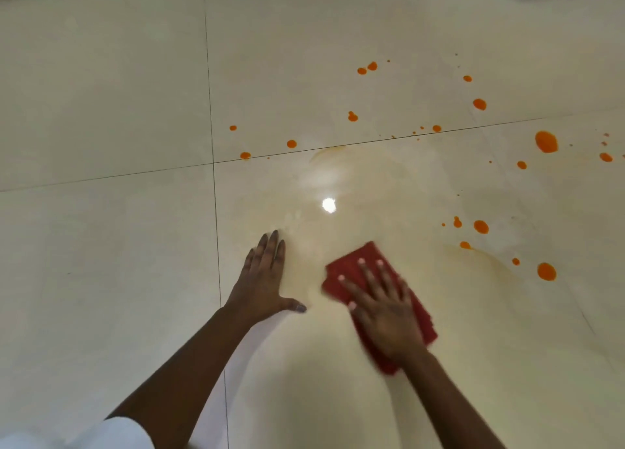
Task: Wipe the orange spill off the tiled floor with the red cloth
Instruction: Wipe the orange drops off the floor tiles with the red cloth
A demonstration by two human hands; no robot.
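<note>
Head view: the right hand (385, 310) lies flat, fingers spread, pressing the red cloth (355, 266) onto the tiled floor (101, 110); the left hand (262, 279) rests open on the tile just beside it, holding nothing. Orange spill (546, 141) drops lie scattered ahead and to the right, with a faint smear between. Best to keep firm, even pressure and sweep outward toward the untouched drops, refolding to a clean face

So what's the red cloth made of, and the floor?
The red cloth looks like soft, matte fabric: it folds flat under the right hand. The floor looks like glossy ceramic or stone tile: it mirrors a light and has thin grout lines.
</note>
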